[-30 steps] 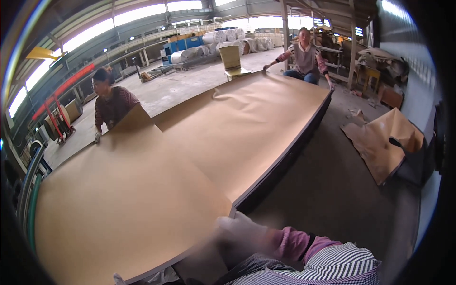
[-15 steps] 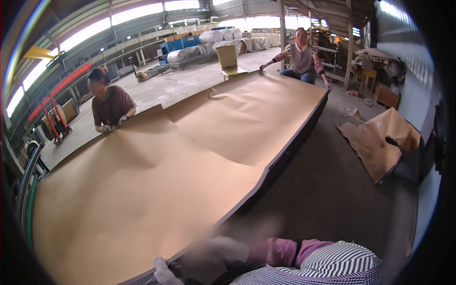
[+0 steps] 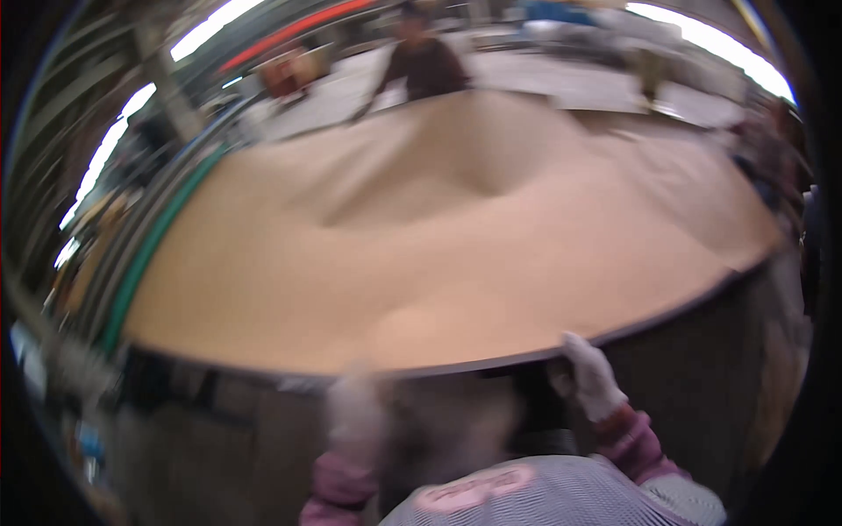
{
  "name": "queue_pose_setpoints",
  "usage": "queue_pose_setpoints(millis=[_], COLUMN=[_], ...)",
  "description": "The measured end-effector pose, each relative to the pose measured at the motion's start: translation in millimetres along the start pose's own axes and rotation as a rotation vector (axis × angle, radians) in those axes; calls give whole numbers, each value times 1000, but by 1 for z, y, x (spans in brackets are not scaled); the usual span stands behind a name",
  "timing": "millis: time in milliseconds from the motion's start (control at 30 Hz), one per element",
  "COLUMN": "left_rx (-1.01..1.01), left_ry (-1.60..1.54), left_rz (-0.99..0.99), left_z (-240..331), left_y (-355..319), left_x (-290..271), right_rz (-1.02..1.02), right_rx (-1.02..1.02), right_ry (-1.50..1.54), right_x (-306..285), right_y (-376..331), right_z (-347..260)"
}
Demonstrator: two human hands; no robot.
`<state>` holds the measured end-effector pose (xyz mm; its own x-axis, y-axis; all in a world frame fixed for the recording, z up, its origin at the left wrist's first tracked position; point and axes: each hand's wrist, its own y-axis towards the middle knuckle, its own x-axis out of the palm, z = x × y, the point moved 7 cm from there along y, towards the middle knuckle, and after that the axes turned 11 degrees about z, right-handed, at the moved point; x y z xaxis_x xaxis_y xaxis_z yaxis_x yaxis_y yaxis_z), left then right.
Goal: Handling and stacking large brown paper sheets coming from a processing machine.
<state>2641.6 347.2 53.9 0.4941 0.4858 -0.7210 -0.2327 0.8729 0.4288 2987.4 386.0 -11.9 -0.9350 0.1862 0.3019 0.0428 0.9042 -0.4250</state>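
Observation:
A huge brown sheet (image 3: pixel 421 254), paper-like with a dark edge, spreads across the view, rippled toward its far side. My right hand (image 3: pixel 589 379), in a pale glove, holds the near edge with fingertips over the top and the rest below. Farther left at that same edge is my gloved left hand (image 3: pixel 355 408); motion smears its fingers, so its grip cannot be made out. Beyond the sheet a person (image 3: pixel 428 61) in dark clothing stands at the far edge. Another person (image 3: pixel 772 145), blurred, is by the right end.
A green bar or roller (image 3: pixel 162 237) runs along the left end of the sheet, beside dark machine rails. Behind the far edge lies pale concrete floor (image 3: pixel 517 74). A red machine (image 3: pixel 289 74) and a yellowish chair (image 3: pixel 649 74) stand there. Dark floor (image 3: pixel 684 403) shows below the near edge.
My view has swung left, bringing the sheet's left end and green bar inward. My hands now sit farther apart along the near edge. The sheet's far part has risen into a taller ripple.

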Motion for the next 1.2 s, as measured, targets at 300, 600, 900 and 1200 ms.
queue_pose_setpoints(millis=[300,600,900,1200], left_rx=[-141,-654,-758,-995], left_ry=[-251,-785,-675,-732], left_rz=[146,518,409,618], left_z=[-52,-244,-421,-353], left_y=[-12,43,62,55], left_x=[10,-97,-138,-159], right_rz=[186,266,326,473], right_rx=[63,-135,-35,29], right_ry=[-19,-210,-54,-15], right_x=[-12,-64,-114,-146], right_y=[11,0,15,29], right_z=[-16,-120,-109,-93])
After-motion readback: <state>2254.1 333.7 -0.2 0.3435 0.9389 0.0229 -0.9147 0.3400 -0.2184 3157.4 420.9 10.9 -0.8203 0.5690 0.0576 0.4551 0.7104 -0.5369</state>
